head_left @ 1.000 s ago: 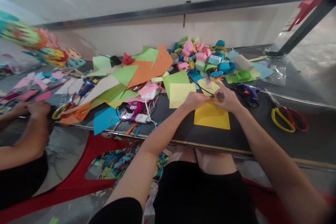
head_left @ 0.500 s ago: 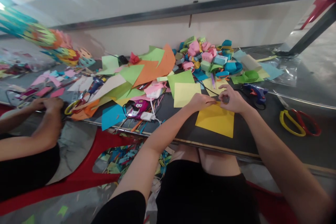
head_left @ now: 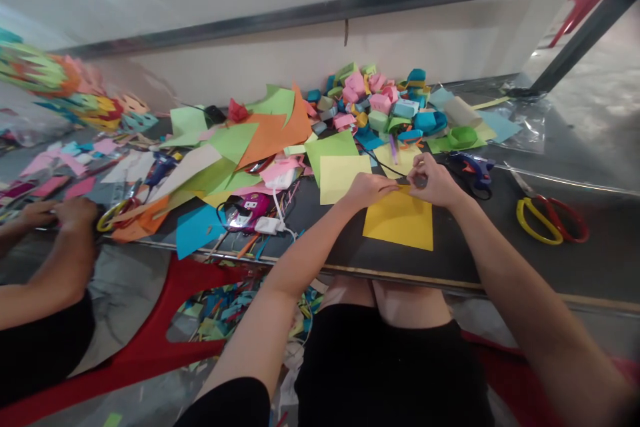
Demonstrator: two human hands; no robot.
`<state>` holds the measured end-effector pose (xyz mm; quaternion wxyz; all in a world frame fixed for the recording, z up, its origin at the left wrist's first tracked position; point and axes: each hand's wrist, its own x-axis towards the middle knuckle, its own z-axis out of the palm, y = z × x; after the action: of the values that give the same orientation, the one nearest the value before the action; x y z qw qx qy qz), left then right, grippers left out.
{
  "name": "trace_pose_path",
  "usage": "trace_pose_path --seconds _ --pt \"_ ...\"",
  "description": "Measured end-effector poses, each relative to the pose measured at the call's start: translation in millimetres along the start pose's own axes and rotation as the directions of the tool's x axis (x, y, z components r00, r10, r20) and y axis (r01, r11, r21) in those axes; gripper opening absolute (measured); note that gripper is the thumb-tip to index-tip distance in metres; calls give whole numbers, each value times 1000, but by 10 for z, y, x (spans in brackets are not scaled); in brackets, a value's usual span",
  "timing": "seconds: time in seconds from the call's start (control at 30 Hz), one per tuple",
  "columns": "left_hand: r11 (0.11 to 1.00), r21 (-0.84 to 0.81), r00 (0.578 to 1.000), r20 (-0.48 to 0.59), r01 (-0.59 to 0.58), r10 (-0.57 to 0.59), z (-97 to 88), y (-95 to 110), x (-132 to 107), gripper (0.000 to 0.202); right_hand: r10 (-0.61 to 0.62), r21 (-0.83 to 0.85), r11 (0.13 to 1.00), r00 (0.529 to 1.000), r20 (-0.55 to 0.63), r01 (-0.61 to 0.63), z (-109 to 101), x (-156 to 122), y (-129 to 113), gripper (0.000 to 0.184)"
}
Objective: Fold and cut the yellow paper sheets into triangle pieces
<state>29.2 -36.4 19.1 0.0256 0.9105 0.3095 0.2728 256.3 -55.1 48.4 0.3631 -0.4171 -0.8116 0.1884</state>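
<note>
A yellow-orange paper square [head_left: 399,221] lies flat on the dark table [head_left: 500,253] in front of me. My left hand [head_left: 369,188] and my right hand [head_left: 433,180] meet at its far edge, fingers pinched together on a small piece between them that I cannot make out. A thin dark cord [head_left: 387,172] runs just behind my left fingers. A pale yellow sheet [head_left: 341,177] lies to the left of my left hand.
Yellow and red scissors [head_left: 550,221] and a blue glue gun [head_left: 473,168] lie to the right. Folded paper pieces [head_left: 385,103] pile at the back; loose coloured sheets [head_left: 250,143] spread left. Another person's hands [head_left: 60,213] work at far left. A red stool [head_left: 165,340] stands below.
Both hands stay pinched at the yellow-orange sheet's far edge; the fingers shift slightly. The camera swayed, so the whole scene slid sideways and back.
</note>
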Motion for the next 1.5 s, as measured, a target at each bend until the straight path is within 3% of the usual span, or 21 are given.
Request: trace_pose_path --seconds 0.2,0.5,0.87,1.23,1.5 --pt "1000 -9 1000 -27 7 -8 -38 3 -6 33 -9 -41 999 999 -37 8 -8 -19 -12 45" --pt "1000 25 995 -99 -16 19 64 52 -32 37 -16 -66 998 998 -68 11 3 -20 -61 41" --pt "999 -30 994 -104 -14 11 27 50 -9 34 6 -54 999 1000 -10 -6 0 -53 -17 39" --pt "998 -56 994 -108 27 -33 -88 -139 -18 39 37 -23 999 999 -32 -38 -54 -55 -21 28" --pt "992 -121 991 -123 41 -56 -54 -188 -8 36 73 -18 997 996 -50 -74 -147 -55 34 32"
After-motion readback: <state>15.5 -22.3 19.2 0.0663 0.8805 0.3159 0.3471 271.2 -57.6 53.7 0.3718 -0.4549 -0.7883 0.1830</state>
